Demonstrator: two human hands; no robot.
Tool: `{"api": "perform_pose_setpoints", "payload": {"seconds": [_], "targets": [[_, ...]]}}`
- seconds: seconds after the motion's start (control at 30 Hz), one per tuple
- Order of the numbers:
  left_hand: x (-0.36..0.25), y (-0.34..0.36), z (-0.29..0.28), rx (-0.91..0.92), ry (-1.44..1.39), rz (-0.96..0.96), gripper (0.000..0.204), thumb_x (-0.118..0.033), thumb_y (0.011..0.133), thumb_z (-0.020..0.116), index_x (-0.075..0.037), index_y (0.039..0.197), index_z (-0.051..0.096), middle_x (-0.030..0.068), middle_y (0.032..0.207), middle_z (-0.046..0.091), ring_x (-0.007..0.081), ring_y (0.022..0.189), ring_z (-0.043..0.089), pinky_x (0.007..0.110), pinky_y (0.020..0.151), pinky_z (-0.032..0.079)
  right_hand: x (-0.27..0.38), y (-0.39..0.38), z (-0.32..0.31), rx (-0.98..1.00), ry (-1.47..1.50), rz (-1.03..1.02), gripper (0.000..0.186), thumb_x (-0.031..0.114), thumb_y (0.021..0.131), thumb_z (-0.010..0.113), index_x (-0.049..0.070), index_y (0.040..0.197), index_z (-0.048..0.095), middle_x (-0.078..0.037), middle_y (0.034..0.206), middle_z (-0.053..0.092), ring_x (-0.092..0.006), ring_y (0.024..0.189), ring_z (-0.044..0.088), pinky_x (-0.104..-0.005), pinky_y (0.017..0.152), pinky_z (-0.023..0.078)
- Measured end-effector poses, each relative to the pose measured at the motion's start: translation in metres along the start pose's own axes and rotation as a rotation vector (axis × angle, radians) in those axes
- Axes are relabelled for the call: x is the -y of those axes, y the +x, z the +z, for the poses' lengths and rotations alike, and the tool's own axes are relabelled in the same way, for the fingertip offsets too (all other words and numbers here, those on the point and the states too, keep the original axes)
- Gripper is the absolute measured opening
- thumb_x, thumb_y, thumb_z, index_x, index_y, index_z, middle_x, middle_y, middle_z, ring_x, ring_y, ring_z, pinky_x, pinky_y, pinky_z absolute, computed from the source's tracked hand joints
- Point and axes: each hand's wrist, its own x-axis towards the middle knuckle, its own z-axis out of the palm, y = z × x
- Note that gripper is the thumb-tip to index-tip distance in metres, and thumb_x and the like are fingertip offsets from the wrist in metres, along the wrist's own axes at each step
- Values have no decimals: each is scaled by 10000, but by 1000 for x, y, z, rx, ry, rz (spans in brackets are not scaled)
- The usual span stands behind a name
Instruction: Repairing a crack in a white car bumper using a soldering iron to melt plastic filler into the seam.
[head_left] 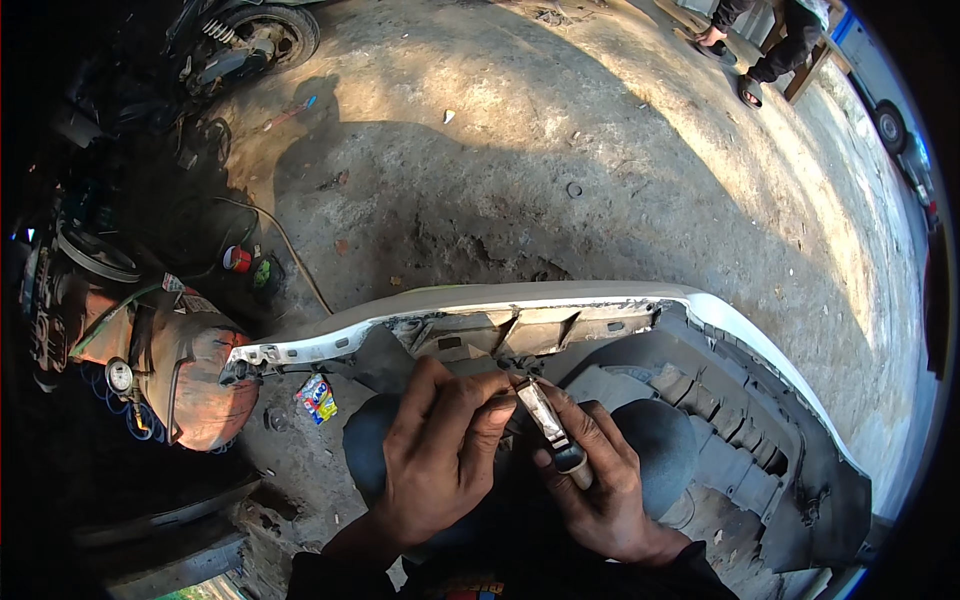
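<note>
My right hand point(605, 480) is closed around a narrow silver tool point(543, 412) with a black and tan end, somewhat like a small stapler. Its metal tip points away from me. My left hand point(440, 440) is beside it, thumb and fingers pinched close to that tip; whatever they hold, if anything, is too small to make out. Just beyond both hands, a white car bumper point(600, 325) curves around my knees, its ribbed inner side facing me. Black plastic parts point(725, 425) line its right side.
An orange air compressor tank point(212, 385) with a gauge point(120, 377) stands at left, a hose point(290, 252) on the dirt floor. A colourful packet point(317, 399) and red can point(237, 259) lie nearby. A motorcycle wheel point(275, 38) is far left; another person's foot point(750, 92) is far right.
</note>
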Motion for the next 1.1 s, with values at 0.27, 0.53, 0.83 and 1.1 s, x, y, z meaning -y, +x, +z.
{"api": "perform_pose_setpoints", "payload": {"seconds": [0.27, 0.53, 0.83, 1.1], "targets": [[-2, 1, 0, 4, -158, -65, 69, -51, 1012, 673, 15, 1020, 694, 80, 854, 582, 129, 676, 558, 292, 531, 434, 2, 1, 2, -55, -88, -62, 711, -51, 874, 747, 34, 1545, 527, -175, 1096, 569, -291, 957, 620, -389, 846, 544], [-6, -9, 8, -11, -276, -151, 74, -44, 1026, 650, 24, 1045, 673, 87, 839, 583, 143, 672, 540, 291, 570, 432, 2, 2, 2, -62, -76, -84, 719, -39, 864, 765, 17, 1541, 528, -169, 1077, 560, -270, 945, 605, -374, 830, 536], [-7, -9, 10, -81, -126, -26, 88, -26, 1011, 665, 23, 1084, 678, 103, 861, 612, 156, 672, 571, 297, 532, 439, 3, 1, 2, -68, -60, -93, 720, -45, 858, 771, 12, 1536, 532, -173, 1075, 567, -272, 949, 610, -372, 828, 537], [-3, -9, 10, -85, -39, 40, 127, -7, 982, 690, 16, 1107, 683, 117, 904, 601, 177, 675, 610, 313, 527, 465, 1, 1, 1, -67, -67, -108, 707, -52, 865, 760, 12, 1531, 533, -193, 1086, 595, -302, 953, 643, -402, 821, 565]]}}
